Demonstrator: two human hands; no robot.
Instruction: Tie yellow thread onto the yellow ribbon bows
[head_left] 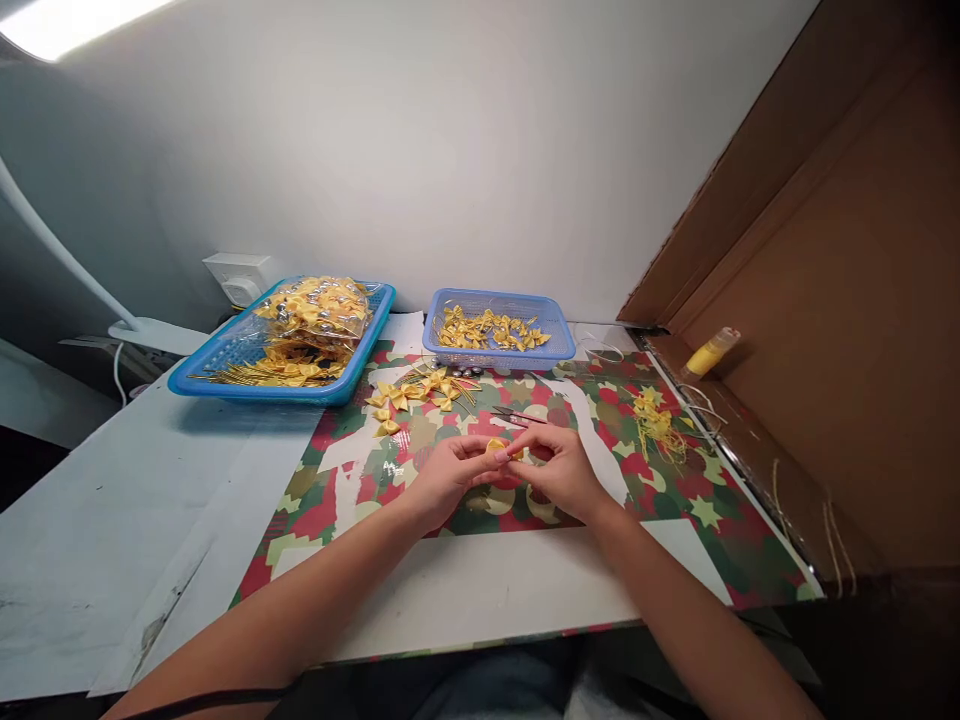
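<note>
Over the middle of the patterned table cover, my left hand (452,474) and my right hand (556,470) meet fingertip to fingertip. Between them they pinch a small yellow ribbon bow (495,446), mostly covered by the fingers. Just beyond the hands lies a pair of small thread snips (519,415). Several yellow bows (405,393) with gold cords are spread on the cover to the left of the snips. A few dark shiny beads (466,371) sit behind those bows, in front of the smaller basket.
A blue basket (187,375) piled with bows and a clear bag stands back left. A smaller blue basket (559,345) of bows stands back centre. Yellow thread scraps (656,420) lie right, near a yellow bottle (711,352) by the brown cardboard wall (840,250). A lamp (75,20) hangs upper left.
</note>
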